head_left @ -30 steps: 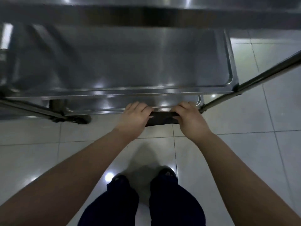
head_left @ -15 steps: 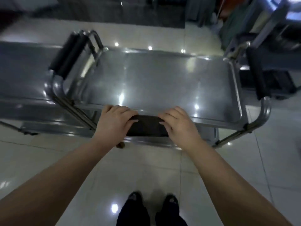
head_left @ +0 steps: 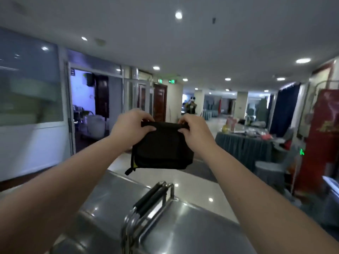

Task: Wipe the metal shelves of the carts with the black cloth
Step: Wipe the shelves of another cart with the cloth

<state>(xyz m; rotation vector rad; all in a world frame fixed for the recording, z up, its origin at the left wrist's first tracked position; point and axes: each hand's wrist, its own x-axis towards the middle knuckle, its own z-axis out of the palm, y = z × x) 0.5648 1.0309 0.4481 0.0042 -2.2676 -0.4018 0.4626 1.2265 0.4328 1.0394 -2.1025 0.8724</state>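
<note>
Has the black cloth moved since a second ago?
Yes, upward. The black cloth rose off the cart shelf; the left hand and right hand now hold it midair above it.

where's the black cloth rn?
Head view, centre: the black cloth hangs in the air, its top edge pinched by the left hand and right hand, above the cart handles.

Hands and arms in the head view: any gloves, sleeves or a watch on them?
No. The left arm and right arm show no sleeve up to the frame edge. The left hand and right hand wear no gloves, and no watch or band shows at either wrist.
</note>
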